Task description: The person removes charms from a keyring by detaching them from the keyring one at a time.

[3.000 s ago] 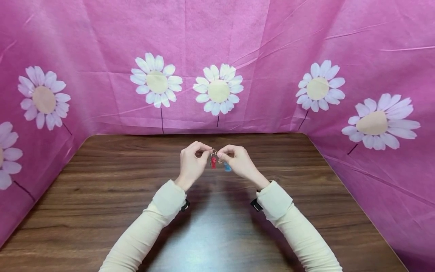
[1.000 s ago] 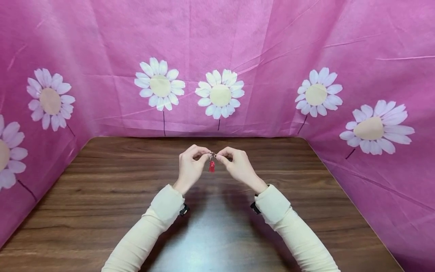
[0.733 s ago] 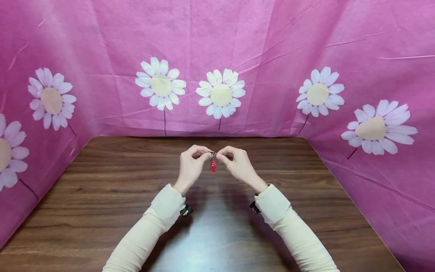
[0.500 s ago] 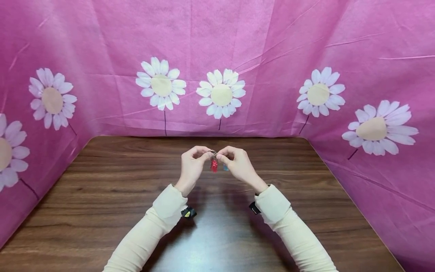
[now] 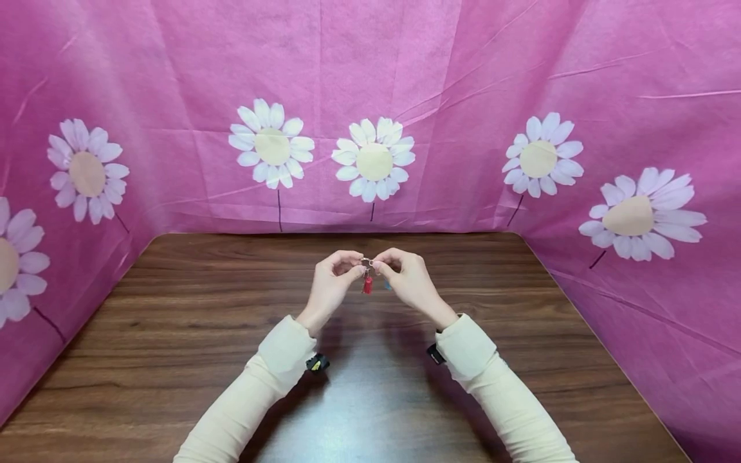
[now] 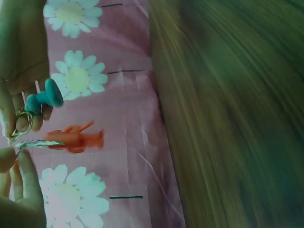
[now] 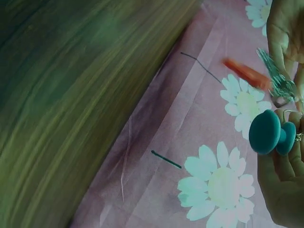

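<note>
Above the table [image 5: 173, 334], between both hands, at 12 o'clock: small metal ring [image 5: 367, 262] pinched by left hand [image 5: 332, 283] and right hand [image 5: 405, 280], red charm [image 5: 367, 285] hanging toward 6 o'clock.

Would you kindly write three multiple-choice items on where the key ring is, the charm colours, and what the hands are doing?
1. Where is the key ring?
A. flat on the table
B. between both hands above the table
C. pinned to the cloth

2. Which colours are the two charms?
A. red and blue
B. yellow and green
C. both white

3. The left hand and right hand are
A. flat on the table
B. pinching the ring
C. apart and idle

B, it sits between the fingertips; A, red charm, blue charm; B, both pinch it.
</note>
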A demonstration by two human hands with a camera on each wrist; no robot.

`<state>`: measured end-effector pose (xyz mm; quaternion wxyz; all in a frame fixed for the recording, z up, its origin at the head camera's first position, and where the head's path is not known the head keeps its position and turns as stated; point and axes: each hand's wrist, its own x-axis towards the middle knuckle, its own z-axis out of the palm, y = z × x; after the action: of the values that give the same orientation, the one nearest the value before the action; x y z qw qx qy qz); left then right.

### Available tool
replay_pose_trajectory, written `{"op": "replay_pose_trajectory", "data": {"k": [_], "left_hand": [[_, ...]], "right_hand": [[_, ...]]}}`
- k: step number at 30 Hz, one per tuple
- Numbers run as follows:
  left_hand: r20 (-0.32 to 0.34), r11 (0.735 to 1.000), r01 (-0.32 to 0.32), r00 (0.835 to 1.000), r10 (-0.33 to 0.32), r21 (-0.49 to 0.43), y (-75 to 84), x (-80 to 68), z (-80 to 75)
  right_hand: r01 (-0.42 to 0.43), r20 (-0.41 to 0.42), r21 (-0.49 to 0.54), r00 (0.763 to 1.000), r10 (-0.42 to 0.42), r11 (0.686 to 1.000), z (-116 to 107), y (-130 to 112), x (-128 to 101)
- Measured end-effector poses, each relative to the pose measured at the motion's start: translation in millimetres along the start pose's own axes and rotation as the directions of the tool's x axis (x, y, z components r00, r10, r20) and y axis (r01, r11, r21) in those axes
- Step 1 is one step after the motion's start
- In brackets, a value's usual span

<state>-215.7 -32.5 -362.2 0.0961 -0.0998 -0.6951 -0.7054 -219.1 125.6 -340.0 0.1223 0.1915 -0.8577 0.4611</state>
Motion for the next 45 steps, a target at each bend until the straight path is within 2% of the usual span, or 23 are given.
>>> {"op": "replay_pose_trajectory", "data": {"k": [4, 9, 12, 17, 19, 21, 26, 29, 38, 40, 45], "left_hand": [[0.104, 0.981, -0.076, 0.993, 0.058, 0.177, -1.9, 3.6, -7.4], [0.178, 0.921, -0.177, 0.977, 0.121, 0.346, 0.3, 8.3, -12.5], [0.191, 0.881, -0.232, 0.967, 0.166, 0.411, 0.9, 8.8, -13.0], [0.174, 0.803, -0.314, 0.949, 0.262, 0.506, 1.3, 8.1, -15.0], [0.159, 0.789, -0.329, 0.944, 0.289, 0.519, 1.1, 8.4, -16.0], [0.139, 0.795, -0.333, 0.942, 0.306, 0.506, 0.8, 9.1, -16.8], [0.098, 0.851, -0.325, 0.945, 0.313, 0.414, 0.7, 10.6, -17.0], [0.087, 0.873, -0.312, 0.949, 0.302, 0.375, 0.4, 11.4, -16.1], [0.002, 0.945, -0.197, 0.979, 0.204, 0.261, 0.3, 12.9, -13.5], [-0.012, 0.958, -0.165, 0.985, 0.172, 0.235, -4.3, 14.0, -12.5], [-0.042, 0.983, -0.065, 0.996, 0.073, 0.169, -3.8, 11.9, -10.1]], "right_hand": [[0.038, -0.012, -0.111, 0.999, -0.039, 0.993, 0.3, -0.4, -0.1], [0.075, -0.01, -0.2, 0.997, -0.079, 0.977, 1.9, -0.5, -1.5], [0.101, -0.003, -0.231, 0.995, -0.104, 0.968, 4.0, 0.6, -2.3], [0.129, 0.007, -0.233, 0.991, -0.131, 0.964, 7.4, 1.5, -1.8], [0.126, 0.004, -0.227, 0.992, -0.128, 0.966, 7.9, 1.6, -1.2], [0.117, 0.001, -0.217, 0.993, -0.12, 0.969, 7.9, 1.9, -0.6], [0.066, 0.021, -0.167, 0.998, -0.064, 0.984, 6.7, 4.1, 1.3], [0.039, 0.044, -0.129, 0.998, -0.033, 0.991, 6.0, 6.1, 2.6], [0.043, 0.036, -0.068, 0.999, -0.041, 0.997, 7.1, 7.4, 8.2], [0.04, 0.022, -0.054, 0.999, -0.039, 0.998, 7.8, 8.4, 8.4], [0.039, 0.012, -0.024, 0.999, -0.039, 0.999, 9.7, 11.3, 8.5]]}}
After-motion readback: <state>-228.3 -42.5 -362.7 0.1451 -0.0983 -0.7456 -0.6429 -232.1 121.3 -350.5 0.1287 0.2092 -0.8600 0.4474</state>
